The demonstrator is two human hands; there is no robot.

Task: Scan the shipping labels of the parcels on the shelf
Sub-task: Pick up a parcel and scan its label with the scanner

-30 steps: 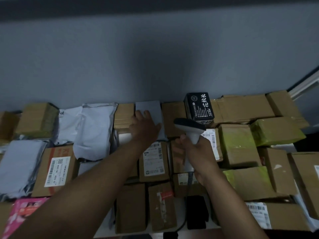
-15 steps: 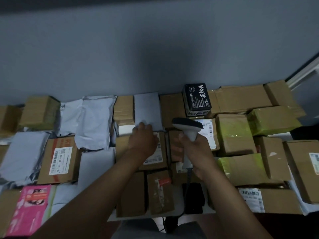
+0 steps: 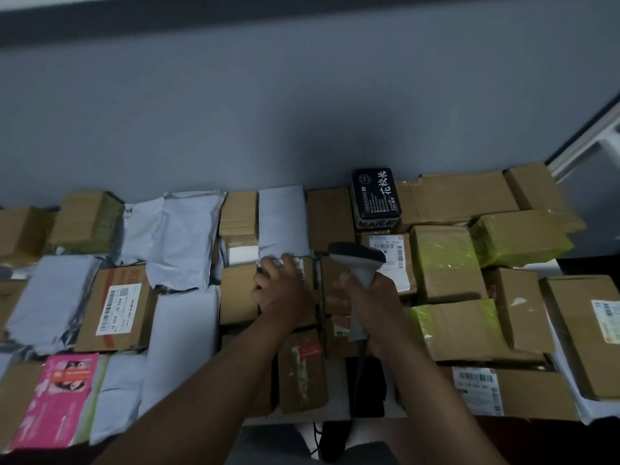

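It looked like a parcel depot or mailroom. Taped cardboard boxes and grey mailers with barcode labels packed a shelf against a bare grey wall, and a corded scanner stood gripped just right of the left hand's fingers.

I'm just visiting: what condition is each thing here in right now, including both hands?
Left hand: flat, fingers spread on a brown cardboard box.
Right hand: closed around the grey handheld barcode scanner, held upright.
Pale grey plastic mailer bag: lying flat, lower edge at the left fingertips.
Black printed carton: closed, standing by the wall.
Yellow-green taped box: sealed.
Pink printed packet: lying flat.
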